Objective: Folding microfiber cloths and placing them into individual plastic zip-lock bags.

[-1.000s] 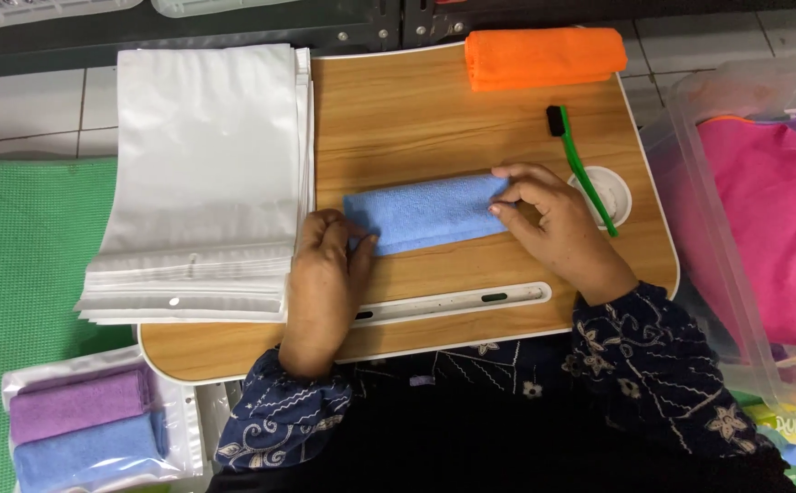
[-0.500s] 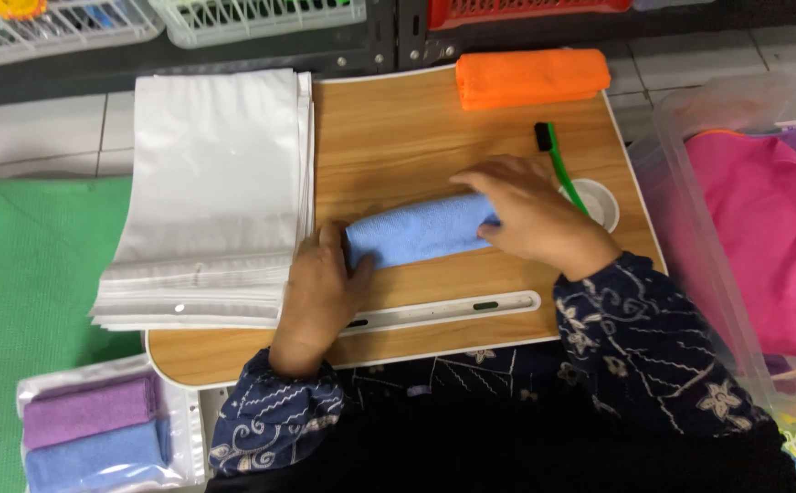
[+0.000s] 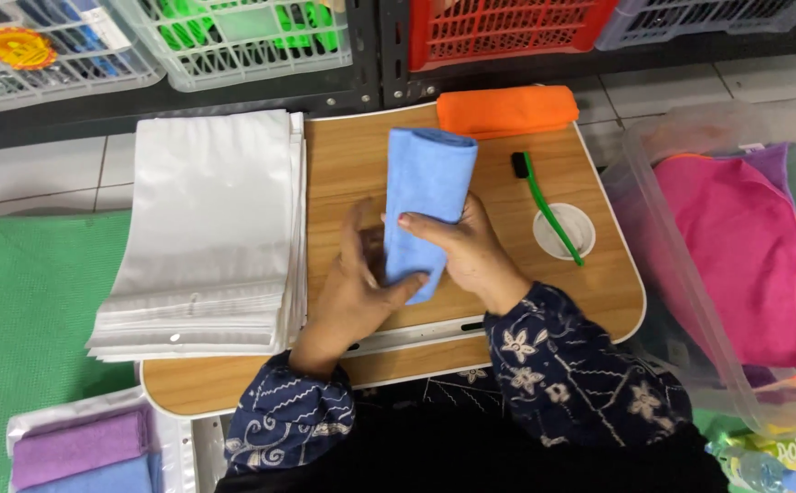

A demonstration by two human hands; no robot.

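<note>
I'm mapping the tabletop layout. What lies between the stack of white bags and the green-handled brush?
In the head view, the folded blue cloth, held upright by both hands, left hand and right hand, stands between the white bags and the brush.

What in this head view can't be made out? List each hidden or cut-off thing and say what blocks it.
- Blue cloth: its lower end is wrapped by the left hand and right hand.
- Clear bin of pink cloth: cut off by the right edge.
- Bagged purple and blue cloths: cut off by the bottom edge.
- Baskets: tops cut off; contents too small.
</note>
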